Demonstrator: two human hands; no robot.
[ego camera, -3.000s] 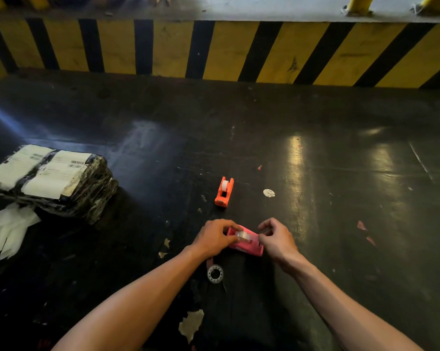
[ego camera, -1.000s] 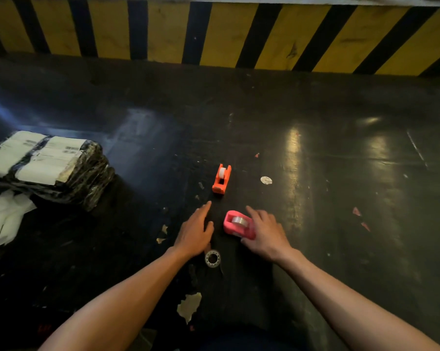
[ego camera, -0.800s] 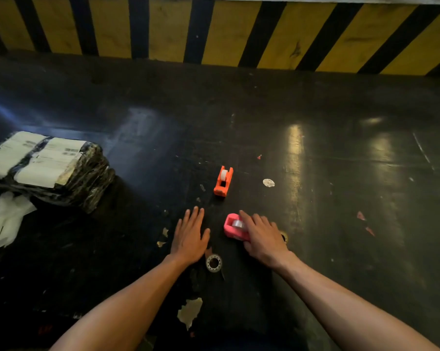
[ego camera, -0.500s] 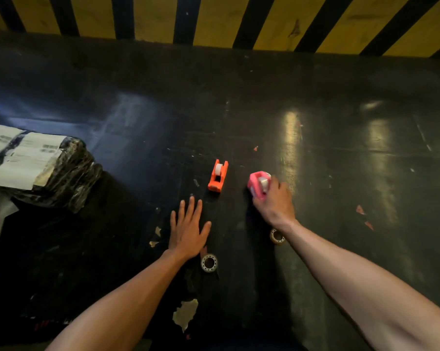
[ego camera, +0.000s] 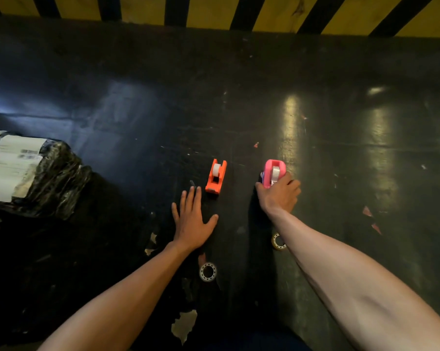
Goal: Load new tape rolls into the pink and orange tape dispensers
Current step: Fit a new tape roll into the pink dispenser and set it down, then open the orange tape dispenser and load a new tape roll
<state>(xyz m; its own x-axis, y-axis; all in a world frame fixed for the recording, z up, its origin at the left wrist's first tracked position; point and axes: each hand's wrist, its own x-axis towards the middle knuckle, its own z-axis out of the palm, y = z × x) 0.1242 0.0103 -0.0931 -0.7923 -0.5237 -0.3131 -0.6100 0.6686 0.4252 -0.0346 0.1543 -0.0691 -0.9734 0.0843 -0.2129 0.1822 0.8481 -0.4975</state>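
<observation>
Head cam: pink dispenser (ego camera: 274, 172) sat mid-frame w/ a roll in it, right hand (ego camera: 279, 195) curled round its near end, prob. setting it down alongside the orange dispenser (ego camera: 215, 176), which stood at its 9 o'clock, apart, also w/ a white roll seated. Left hand (ego camera: 191, 220) lay flat & spread on the dark surface (ego camera: 340, 153), holding nothing, fingertips just short of the orange one at its 1 o'clock; looked like bracing. Both appeared loaded, so task judged near done. Two spent cores (ego camera: 208, 271) lay closer in, at 6 o'clock: one clear, one half hidden by right forearm. Wrapped bundle (ego camera: 34, 173) at 9 o'clock, well apart. Nothing blocked either dispenser.
</observation>
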